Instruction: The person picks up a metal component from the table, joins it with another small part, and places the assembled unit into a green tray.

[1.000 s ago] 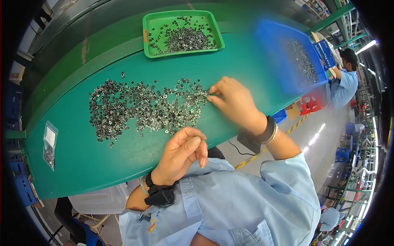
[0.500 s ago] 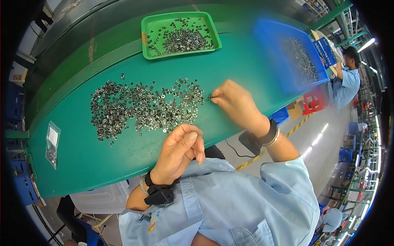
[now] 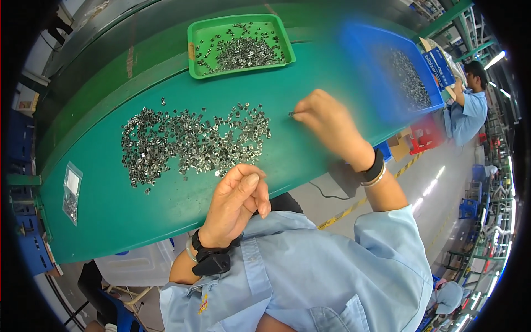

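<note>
Many small, shiny, squarish metal pieces (image 3: 188, 138) lie spread in a loose heap on the green work table (image 3: 116, 227). My right hand (image 3: 332, 122) is over the table to the right of the heap, thumb and fingertips pinched on one small dark metal piece (image 3: 291, 114). Close to the heap's near edge, my left hand (image 3: 235, 202) is curled closed, thumb pressed against the bent fingers; whatever may be inside is hidden. Behind the heap a green tray (image 3: 243, 72) holds more of the same pieces. A blue bin (image 3: 370, 83) at the right also contains small metal pieces.
A clear plastic bag (image 3: 72, 193) with small pieces lies at the table's left. Beyond the blue bin, a person in a light blue shirt (image 3: 467, 110) stands by a blue box (image 3: 440, 67). A clear plastic tub (image 3: 135, 263) sits below the table's near edge.
My right hand has moved right and slightly away from me, off the heap's edge, the small metal piece still pinched. My left hand has barely moved.
</note>
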A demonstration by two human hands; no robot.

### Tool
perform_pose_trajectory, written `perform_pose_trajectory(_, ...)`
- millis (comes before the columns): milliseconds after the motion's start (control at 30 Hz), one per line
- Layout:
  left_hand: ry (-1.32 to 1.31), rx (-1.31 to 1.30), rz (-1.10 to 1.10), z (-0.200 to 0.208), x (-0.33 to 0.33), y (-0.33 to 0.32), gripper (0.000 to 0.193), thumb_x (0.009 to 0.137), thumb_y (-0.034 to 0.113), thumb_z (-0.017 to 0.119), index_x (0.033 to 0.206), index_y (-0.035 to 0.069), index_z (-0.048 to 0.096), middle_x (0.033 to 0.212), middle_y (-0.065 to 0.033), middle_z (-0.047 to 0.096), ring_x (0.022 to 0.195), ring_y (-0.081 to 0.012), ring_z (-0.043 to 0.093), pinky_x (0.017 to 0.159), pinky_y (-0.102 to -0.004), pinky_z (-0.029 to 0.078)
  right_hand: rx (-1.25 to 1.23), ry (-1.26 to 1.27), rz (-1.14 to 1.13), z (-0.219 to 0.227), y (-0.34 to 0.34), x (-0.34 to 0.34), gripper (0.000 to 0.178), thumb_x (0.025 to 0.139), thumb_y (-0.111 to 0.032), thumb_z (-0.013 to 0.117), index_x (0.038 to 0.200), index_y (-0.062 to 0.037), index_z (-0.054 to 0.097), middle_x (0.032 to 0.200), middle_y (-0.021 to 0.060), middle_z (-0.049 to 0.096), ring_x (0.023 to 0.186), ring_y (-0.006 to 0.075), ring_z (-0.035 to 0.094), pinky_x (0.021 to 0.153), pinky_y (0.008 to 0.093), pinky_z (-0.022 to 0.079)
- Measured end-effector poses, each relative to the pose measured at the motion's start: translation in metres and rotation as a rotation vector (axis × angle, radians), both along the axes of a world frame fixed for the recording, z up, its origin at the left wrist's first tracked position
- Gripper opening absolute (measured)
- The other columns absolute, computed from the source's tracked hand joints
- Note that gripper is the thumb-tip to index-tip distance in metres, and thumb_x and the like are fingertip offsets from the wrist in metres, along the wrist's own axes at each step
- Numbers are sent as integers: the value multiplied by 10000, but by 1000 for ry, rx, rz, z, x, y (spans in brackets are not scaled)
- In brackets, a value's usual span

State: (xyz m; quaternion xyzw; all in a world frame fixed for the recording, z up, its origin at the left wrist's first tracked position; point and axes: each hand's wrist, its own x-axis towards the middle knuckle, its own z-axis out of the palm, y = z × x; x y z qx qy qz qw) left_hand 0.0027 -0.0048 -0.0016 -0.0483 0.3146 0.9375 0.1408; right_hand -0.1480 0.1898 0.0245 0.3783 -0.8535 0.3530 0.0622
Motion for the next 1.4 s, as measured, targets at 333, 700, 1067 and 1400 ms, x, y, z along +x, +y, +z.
perform_pose_trajectory(333, -17, 2, -6, 1, 0, -1, 148, 969, 131, 407, 1037, 26, 486, 709, -92, 542, 542, -151, 513, 516, -297, 442, 80, -50, 6, 13, 1, 1, 86, 786, -66, 647, 851, -29, 603, 822, 86, 569, 756, 258, 567, 680, 329, 455)
perform_pose_trajectory(700, -29, -181, 34, 16, -19, 4, 219, 967, 183, 446, 1090, 6, 484, 785, -83, 565, 618, -140, 552, 545, -271, 465, -87, -66, 276, 17, -15, 24, 117, 758, -37, 673, 851, -36, 603, 813, 80, 579, 765, 241, 578, 656, 335, 463)
perform_pose_trajectory(1067, -31, -258, 17, 15, -26, 5, 203, 950, 179, 494, 1057, 7, 506, 797, -72, 581, 612, -130, 555, 544, -254, 462, -147, -18, 348, 11, -14, 33, 149, 732, -15, 690, 849, -23, 599, 797, 86, 580, 721, 238, 579, 621, 328, 466)
perform_pose_trajectory(1400, -22, -279, 77, 18, -32, 10, 204, 938, 177, 522, 1046, 5, 514, 797, -62, 587, 602, -113, 541, 538, -234, 446, -225, -17, 263, 3, -14, 33, 181, 726, 2, 690, 879, -25, 598, 826, 87, 592, 745, 245, 584, 623, 329, 474)
